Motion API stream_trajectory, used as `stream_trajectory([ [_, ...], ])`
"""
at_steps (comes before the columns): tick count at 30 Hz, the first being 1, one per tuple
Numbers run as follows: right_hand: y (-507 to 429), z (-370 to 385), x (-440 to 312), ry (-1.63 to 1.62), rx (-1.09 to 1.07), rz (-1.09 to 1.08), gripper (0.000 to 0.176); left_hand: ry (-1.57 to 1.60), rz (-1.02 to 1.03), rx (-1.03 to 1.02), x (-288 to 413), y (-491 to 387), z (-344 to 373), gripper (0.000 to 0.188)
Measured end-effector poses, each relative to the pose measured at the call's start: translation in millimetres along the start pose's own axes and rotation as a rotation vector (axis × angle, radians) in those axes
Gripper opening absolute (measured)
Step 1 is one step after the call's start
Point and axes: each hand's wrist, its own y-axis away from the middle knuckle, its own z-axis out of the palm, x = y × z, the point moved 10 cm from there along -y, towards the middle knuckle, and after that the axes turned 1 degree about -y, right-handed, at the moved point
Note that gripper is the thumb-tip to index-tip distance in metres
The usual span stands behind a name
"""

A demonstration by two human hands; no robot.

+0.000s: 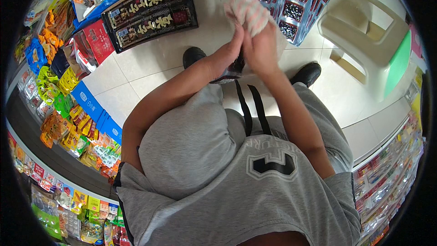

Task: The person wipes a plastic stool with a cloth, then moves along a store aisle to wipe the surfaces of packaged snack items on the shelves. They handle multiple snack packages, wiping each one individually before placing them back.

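My left hand (229,53) and my right hand (261,49) come together in front of my knees. A white cloth with pink stripes (251,12) is bunched at my right fingers, and my left thumb reaches its lower edge. Below and between the hands shows part of a glossy dark packet (235,69), mostly covered by my left hand and wrist. My left fingers are hidden behind it. Just beyond my right hand, overlapping sheets of dark-filled, clear-fronted packets (293,10) lie on the floor.
Two black boxes with gold lettering (150,15) lie in a tray at the upper left, beside a red box (99,41). A beige plastic stool (355,37) stands on the right. Shelves of bagged snacks (65,119) curve along the left; more packaged goods (389,184) line the right.
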Motion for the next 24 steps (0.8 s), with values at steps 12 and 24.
stream_trajectory([
  [12,12.5,-45.8,-9.5,-0.175,0.049,0.091,0.035,0.676,-0.106,-0.109,3.9,-8.7,-3.3,0.094],
  [24,-3.3,-37.0,61.9,-0.222,0.134,0.556,0.03,-0.249,0.143,0.102,27.1,3.1,1.9,0.074],
])
